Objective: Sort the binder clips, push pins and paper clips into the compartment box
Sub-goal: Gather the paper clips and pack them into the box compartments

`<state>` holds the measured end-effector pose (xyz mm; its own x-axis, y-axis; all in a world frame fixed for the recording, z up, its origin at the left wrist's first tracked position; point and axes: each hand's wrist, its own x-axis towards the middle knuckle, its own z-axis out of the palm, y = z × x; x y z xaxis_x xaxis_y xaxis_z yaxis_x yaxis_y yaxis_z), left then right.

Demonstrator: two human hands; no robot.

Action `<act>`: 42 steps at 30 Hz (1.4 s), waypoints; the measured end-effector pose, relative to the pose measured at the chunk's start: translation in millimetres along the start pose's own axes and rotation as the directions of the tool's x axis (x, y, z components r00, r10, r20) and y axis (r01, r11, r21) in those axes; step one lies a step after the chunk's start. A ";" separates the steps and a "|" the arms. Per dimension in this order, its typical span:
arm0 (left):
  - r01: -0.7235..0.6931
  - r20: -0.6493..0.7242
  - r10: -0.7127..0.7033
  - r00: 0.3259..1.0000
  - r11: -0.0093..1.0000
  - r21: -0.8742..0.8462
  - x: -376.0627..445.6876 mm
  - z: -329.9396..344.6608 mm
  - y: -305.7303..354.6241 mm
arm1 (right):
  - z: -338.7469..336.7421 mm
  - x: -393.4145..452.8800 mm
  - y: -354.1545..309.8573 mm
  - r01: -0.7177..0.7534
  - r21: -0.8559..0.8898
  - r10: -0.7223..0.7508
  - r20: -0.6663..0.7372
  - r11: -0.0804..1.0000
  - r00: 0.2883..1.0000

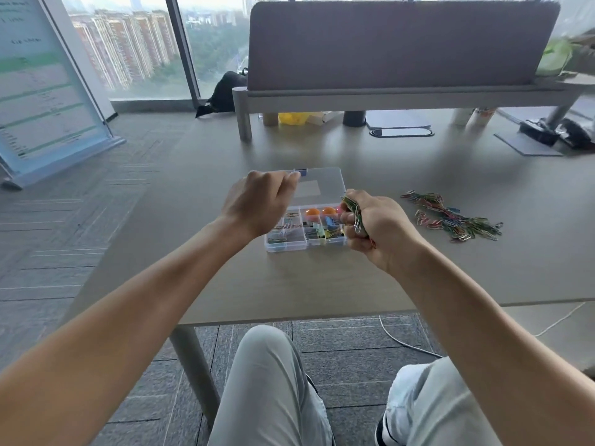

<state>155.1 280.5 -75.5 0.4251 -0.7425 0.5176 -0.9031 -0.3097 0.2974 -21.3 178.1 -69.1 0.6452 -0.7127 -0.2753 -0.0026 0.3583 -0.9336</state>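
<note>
Evidently the left hand (257,201) pinched the lid (317,185) open so the right hand (376,226), clenched around a bunch of paper clips (352,210), could reach the compartment box (306,230); more clips (450,217) lay on the counter (322,278).

A: Box (286,246) colour?
B: Clear plastic, small blue latch (301,171) on the lid. Inside: two orange balls (320,211), pastel binder clips (322,230).
A: Paper clips (450,217)?
B: Mixed colours: green, red, blue, pink.
A: Table (322,284)?
B: Plain grey-beige. Divider panel (399,43) dull mauve. Trousers (270,397) pale grey.
</note>
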 end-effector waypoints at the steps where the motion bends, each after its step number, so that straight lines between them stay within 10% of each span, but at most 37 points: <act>1: 0.038 -0.035 -0.038 0.999 0.999 -0.005 -1.7 1.1 -7.2 | 4.3 1.0 -1.3 0.006 -0.020 -0.006 -0.005 1.000 1.000; 11: 0.327 0.079 -0.341 0.937 0.932 0.156 -27.2 39.6 -76.7 | 64.3 42.0 -4.2 -0.030 -0.427 0.005 -0.060 0.904 0.998; 17: 0.307 0.100 -0.324 0.941 0.939 0.154 -32.8 38.1 -78.1 | 94.8 70.6 4.2 0.100 -0.858 -0.212 -0.010 0.503 0.977; 27: 0.340 0.083 -0.346 0.935 0.937 0.073 -34.5 35.1 -79.1 | 116.0 57.4 33.4 0.121 -0.993 -0.465 0.114 -0.015 0.878; 42: 0.336 0.088 -0.343 0.935 0.938 0.087 -34.5 36.8 -76.1 | 102.2 61.9 33.2 0.166 -0.986 -0.462 0.134 0.029 0.877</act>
<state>206.9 307.8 -145.5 0.7021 -0.6402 0.3117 -0.7095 -0.5916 0.3830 96.7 207.6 -93.8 0.6694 -0.7094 0.2205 -0.6461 -0.7024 -0.2987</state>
